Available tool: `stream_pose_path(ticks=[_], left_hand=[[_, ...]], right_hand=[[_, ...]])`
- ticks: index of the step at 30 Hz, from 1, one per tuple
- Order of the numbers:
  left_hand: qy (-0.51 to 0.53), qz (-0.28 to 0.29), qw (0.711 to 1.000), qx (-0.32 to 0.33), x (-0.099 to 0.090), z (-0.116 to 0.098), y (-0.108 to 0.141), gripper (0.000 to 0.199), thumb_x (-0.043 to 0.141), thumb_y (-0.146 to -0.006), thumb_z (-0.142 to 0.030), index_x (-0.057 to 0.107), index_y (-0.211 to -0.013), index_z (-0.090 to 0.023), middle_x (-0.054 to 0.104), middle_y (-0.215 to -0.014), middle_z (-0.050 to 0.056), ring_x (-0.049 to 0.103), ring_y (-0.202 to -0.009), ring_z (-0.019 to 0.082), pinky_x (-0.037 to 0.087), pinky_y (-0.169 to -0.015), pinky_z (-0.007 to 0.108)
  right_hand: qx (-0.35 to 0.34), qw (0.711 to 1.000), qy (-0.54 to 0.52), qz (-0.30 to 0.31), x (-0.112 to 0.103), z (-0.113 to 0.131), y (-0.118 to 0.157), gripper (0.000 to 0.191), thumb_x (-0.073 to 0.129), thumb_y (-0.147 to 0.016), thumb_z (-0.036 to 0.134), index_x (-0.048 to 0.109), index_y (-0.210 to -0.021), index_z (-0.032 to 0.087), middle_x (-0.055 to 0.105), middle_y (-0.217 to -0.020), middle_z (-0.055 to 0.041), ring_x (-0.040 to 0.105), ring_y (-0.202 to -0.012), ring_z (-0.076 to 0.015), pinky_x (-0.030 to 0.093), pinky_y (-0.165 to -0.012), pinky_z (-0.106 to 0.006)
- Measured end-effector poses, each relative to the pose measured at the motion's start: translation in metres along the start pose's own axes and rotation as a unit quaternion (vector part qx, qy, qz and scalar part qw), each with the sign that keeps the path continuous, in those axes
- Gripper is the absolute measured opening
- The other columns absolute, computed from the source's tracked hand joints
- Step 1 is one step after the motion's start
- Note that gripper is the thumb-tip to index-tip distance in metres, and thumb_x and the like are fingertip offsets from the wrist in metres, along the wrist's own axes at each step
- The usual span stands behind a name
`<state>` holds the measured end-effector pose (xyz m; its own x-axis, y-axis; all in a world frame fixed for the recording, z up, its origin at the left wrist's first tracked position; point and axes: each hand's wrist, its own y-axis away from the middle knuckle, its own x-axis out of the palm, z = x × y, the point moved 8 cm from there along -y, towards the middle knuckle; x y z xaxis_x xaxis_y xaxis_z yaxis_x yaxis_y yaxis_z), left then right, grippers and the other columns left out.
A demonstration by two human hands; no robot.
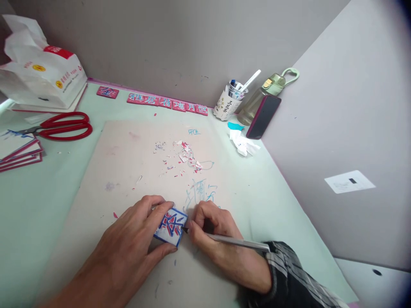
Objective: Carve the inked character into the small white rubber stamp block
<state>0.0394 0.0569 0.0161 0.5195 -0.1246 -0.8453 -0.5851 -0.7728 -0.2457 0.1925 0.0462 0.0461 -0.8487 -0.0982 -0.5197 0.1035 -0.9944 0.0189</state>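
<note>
A small square tile [176,234] with a blue border and a blue and red character lies tilted on the beige board [122,179]. Fingers and thumb of my left hand [135,239] pinch it by opposite edges. In my right hand [215,235] is a slim silver-handled craft knife [237,241], gripped like a pen, its dark tip touching the tile's right side; the blade itself is too small to make out clearly. Red and white shavings [186,156] are scattered on the board beyond my hands, beside some blue handwriting [201,190].
Pink character tiles [167,102] line the back edge. Red-handled scissors [66,126] and stacked cards [19,149] lie left, near a white paper bag [41,72]. A pen jar [227,100], green bottle [255,100], phone [263,116] and crumpled tissue [242,143] stand or lie back right.
</note>
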Motion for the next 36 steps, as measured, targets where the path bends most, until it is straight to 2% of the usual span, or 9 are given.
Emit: stream_pose_path(ticks=[5,7,9,10,15,21,26,30,36], left_hand=[[0.032,-0.042,0.999,0.002,-0.011,-0.006,-0.003,0.043,0.063,-0.088,-0.028,0.051,-0.130,-0.028,0.061,-0.122,0.007,0.068,-0.106,0.029,0.062,-0.084,0.041],[0.075,-0.044,0.996,0.005,-0.014,-0.011,-0.006,0.030,0.060,-0.092,-0.028,0.055,-0.121,-0.029,0.062,-0.118,0.004,0.068,-0.105,0.025,0.061,-0.084,0.035],[0.117,-0.030,0.993,0.000,-0.014,-0.014,-0.008,0.013,0.053,-0.098,-0.024,0.057,-0.110,-0.030,0.063,-0.113,0.001,0.068,-0.101,0.020,0.060,-0.083,0.029],[0.132,-0.022,0.991,-0.004,-0.013,-0.015,-0.009,0.012,0.048,-0.101,-0.022,0.057,-0.106,-0.029,0.063,-0.111,0.000,0.068,-0.099,0.018,0.059,-0.082,0.027],[0.124,-0.010,0.992,0.003,-0.010,-0.019,-0.013,0.018,0.042,-0.103,-0.021,0.059,-0.100,-0.026,0.065,-0.105,0.002,0.069,-0.096,0.017,0.059,-0.080,0.028],[0.070,-0.024,0.997,0.035,-0.017,-0.028,-0.020,0.024,0.040,-0.099,-0.016,0.062,-0.093,-0.023,0.071,-0.098,0.003,0.071,-0.088,0.018,0.061,-0.072,0.029],[0.012,-0.043,0.995,0.085,-0.022,-0.041,-0.023,0.031,0.035,-0.097,-0.006,0.063,-0.093,-0.020,0.074,-0.093,0.004,0.075,-0.084,0.016,0.061,-0.071,0.025],[-0.050,-0.063,0.991,0.106,-0.023,-0.046,-0.021,0.036,0.032,-0.097,-0.003,0.064,-0.092,-0.018,0.076,-0.093,0.005,0.075,-0.082,0.019,0.062,-0.067,0.030],[-0.057,-0.021,0.994,0.093,-0.019,-0.046,-0.025,0.033,0.036,-0.095,-0.007,0.066,-0.094,-0.019,0.076,-0.095,0.004,0.073,-0.085,0.021,0.060,-0.068,0.033]], right_hand=[[-0.054,0.998,0.031,0.020,0.002,0.004,0.001,0.024,0.051,-0.087,0.015,0.039,-0.068,0.023,0.051,-0.066,0.0031,0.045,-0.064,-0.0139,0.037,-0.068,-0.030],[-0.074,0.996,0.042,0.028,0.003,0.006,0.002,0.023,0.051,-0.087,0.014,0.040,-0.069,0.023,0.054,-0.068,0.0020,0.048,-0.067,-0.0150,0.038,-0.071,-0.030],[-0.072,0.997,0.035,0.022,0.003,0.005,0.001,0.024,0.052,-0.087,0.014,0.040,-0.069,0.023,0.053,-0.067,0.0027,0.048,-0.066,-0.0146,0.038,-0.071,-0.031],[-0.064,0.997,0.028,0.019,0.003,0.004,0.001,0.024,0.053,-0.087,0.014,0.039,-0.068,0.023,0.052,-0.066,0.0034,0.047,-0.065,-0.0142,0.038,-0.071,-0.030],[-0.026,1.000,0.003,0.010,0.002,0.002,0.000,0.027,0.054,-0.084,0.013,0.038,-0.066,0.022,0.046,-0.064,0.0055,0.042,-0.062,-0.0125,0.037,-0.069,-0.029],[-0.009,1.000,-0.011,0.010,0.002,0.001,0.000,0.028,0.054,-0.086,0.014,0.037,-0.065,0.022,0.044,-0.063,0.0060,0.040,-0.061,-0.0120,0.036,-0.065,-0.027],[-0.005,1.000,-0.009,0.008,0.002,0.000,0.001,0.029,0.055,-0.087,0.015,0.037,-0.066,0.023,0.044,-0.063,0.0056,0.041,-0.062,-0.0125,0.035,-0.064,-0.028],[0.000,1.000,-0.015,0.007,0.004,-0.002,0.001,0.030,0.056,-0.087,0.015,0.037,-0.065,0.022,0.043,-0.062,0.0059,0.040,-0.062,-0.0127,0.035,-0.065,-0.028],[-0.001,1.000,-0.012,0.012,0.005,-0.005,-0.002,0.028,0.056,-0.085,0.014,0.038,-0.065,0.022,0.043,-0.061,0.0062,0.041,-0.062,-0.0126,0.034,-0.066,-0.028]])
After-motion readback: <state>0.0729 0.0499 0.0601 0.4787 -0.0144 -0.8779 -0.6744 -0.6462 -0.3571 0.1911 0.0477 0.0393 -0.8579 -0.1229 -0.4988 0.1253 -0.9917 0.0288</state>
